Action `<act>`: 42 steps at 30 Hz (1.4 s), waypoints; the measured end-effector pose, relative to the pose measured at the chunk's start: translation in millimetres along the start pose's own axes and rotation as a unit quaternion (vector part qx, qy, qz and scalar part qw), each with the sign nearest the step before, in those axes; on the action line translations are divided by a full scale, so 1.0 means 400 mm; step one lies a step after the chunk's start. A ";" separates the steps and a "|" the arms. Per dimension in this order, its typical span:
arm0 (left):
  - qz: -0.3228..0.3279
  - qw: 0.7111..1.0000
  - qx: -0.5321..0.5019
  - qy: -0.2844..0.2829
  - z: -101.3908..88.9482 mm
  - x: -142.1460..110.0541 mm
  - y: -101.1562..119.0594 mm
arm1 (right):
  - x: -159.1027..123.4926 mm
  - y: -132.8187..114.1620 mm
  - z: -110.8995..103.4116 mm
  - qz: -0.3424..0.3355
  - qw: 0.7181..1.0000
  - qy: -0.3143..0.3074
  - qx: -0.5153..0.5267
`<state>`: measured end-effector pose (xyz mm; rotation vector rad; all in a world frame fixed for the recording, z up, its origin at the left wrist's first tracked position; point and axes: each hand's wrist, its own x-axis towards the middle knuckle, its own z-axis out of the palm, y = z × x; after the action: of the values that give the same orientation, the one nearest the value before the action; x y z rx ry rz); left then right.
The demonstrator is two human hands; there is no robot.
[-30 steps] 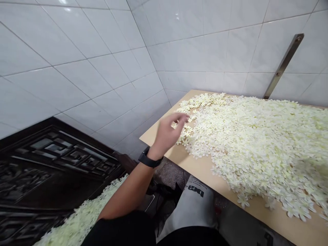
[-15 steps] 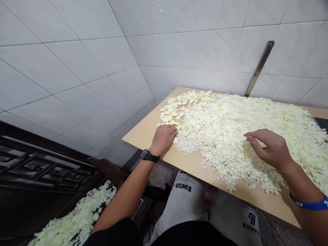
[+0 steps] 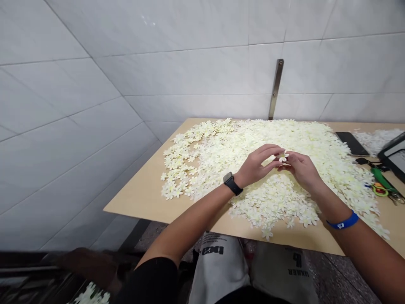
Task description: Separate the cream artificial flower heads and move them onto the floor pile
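Above the pile, my two hands meet at a small white artificial flower [image 3: 283,156] with a pale yellow centre. My left hand [image 3: 257,164], below a black watch, reaches it from the left with thumb and fingers pinched at its edge. From the other side my right hand [image 3: 302,169], on the arm with a blue wristband, closes its fingertips at the same flower. How the fingertips sit behind it is partly hidden. Beneath both hands spreads a wide heap of loose white flowers [image 3: 278,198]. A looser band of flowers [image 3: 177,162] lies along the left side.
The flowers lie on a light wooden tabletop [image 3: 136,196] against a tiled wall. At the right are a dark phone [image 3: 352,143], a green-handled tool [image 3: 382,179] and a black box-like object [image 3: 395,154]. More white flowers [image 3: 91,295] show low at the left, beside dark furniture.
My left hand has left the table's left part and moved right to meet my right hand. A single flower now shows between them. The view has turned right, bringing the phone and tool into sight.
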<state>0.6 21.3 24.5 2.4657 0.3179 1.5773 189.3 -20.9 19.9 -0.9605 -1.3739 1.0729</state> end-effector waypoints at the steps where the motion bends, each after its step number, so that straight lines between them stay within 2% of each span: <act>1: -0.008 1.000 -0.012 0.005 0.017 0.001 -0.009 | 0.004 -0.003 -0.007 0.029 0.999 -0.018 0.042; 4: -0.025 0.999 -0.006 -0.019 0.034 -0.018 -0.023 | 0.010 -0.007 -0.024 0.093 0.989 -0.063 0.098; 8: 0.015 0.997 0.031 -0.073 0.029 -0.051 -0.026 | 0.004 -0.001 -0.021 0.126 0.983 -0.088 0.102; 14: 0.051 0.991 0.114 -0.054 0.031 -0.066 -0.020 | -0.011 -0.009 0.006 0.129 0.984 -0.079 0.097; 17: 0.030 0.994 0.102 -0.028 0.024 -0.057 -0.002 | -0.017 -0.027 0.013 0.149 0.975 -0.095 0.137; 21: -0.005 0.998 0.057 0.002 0.013 -0.040 0.022 | -0.018 -0.038 0.015 0.171 0.971 -0.078 0.145; 23: -0.008 0.998 0.059 -0.026 0.010 -0.037 0.023 | -0.018 -0.035 0.017 0.166 0.976 -0.075 0.119; 27: -0.006 0.989 0.093 -0.112 0.011 -0.041 0.008 | -0.024 -0.025 0.027 0.106 0.992 -0.030 0.061; 29: -0.004 0.990 0.082 -0.112 0.010 -0.043 0.003 | -0.027 -0.027 0.030 0.110 0.989 -0.030 0.090; 33: -0.018 0.996 0.030 -0.078 0.003 -0.040 0.008 | -0.025 -0.036 0.027 0.168 0.969 -0.086 0.161; 36: -0.049 0.994 0.018 -0.099 0.001 -0.037 0.019 | -0.024 -0.037 0.034 0.175 0.973 -0.062 0.138; 39: -0.057 0.987 0.060 -0.138 0.005 -0.036 0.027 | -0.027 -0.035 0.049 0.141 0.987 -0.002 0.077; 42: -0.038 0.988 0.076 -0.132 0.003 -0.035 0.026 | -0.032 -0.037 0.053 0.113 0.991 0.022 0.068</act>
<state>-3.3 7.2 15.0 2.7007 0.4993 1.2189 169.6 -38.8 30.7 -1.0488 -1.1602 1.2901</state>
